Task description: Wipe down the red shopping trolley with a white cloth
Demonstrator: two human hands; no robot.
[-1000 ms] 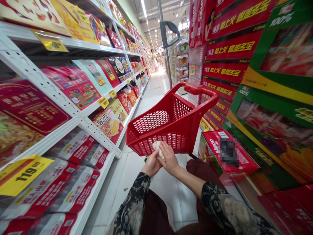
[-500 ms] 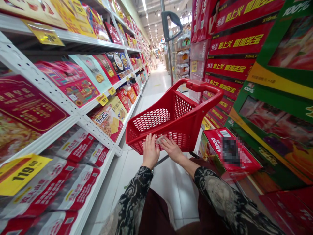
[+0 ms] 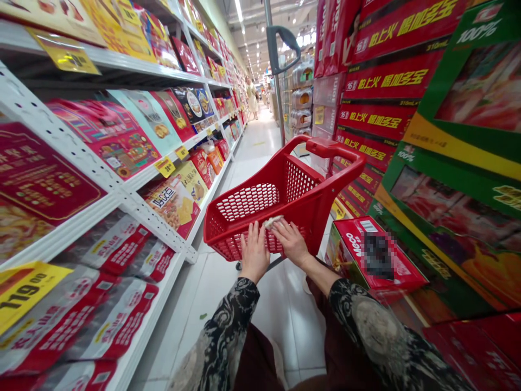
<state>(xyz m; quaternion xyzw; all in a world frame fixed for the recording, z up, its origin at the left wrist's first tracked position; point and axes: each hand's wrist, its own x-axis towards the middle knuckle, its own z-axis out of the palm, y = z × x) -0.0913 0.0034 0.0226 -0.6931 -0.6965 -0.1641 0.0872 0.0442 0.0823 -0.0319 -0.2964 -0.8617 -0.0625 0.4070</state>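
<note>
A red plastic shopping cart with perforated sides stands at an angle before me, its basket unfilled. Flat against its near side, fingers stretched out, lies my left hand. Beside it my right hand presses a crumpled white wipe on the side just below the rim. Whether the wipe is cloth or paper I cannot tell. The cart's red handle rises at the right, touched by neither hand. The undersides of my fingers are hidden.
White shelves of packaged foods line the left. On the right rise stacked red drink cartons and green boxes, with a red-topped carton low beside the cart. A grey pole handle stands behind; a person is far down the aisle.
My right hand and the white wipe have moved up along the cart's side toward the rim. My left hand stays on the side, slightly lower. The view has shifted a little.
</note>
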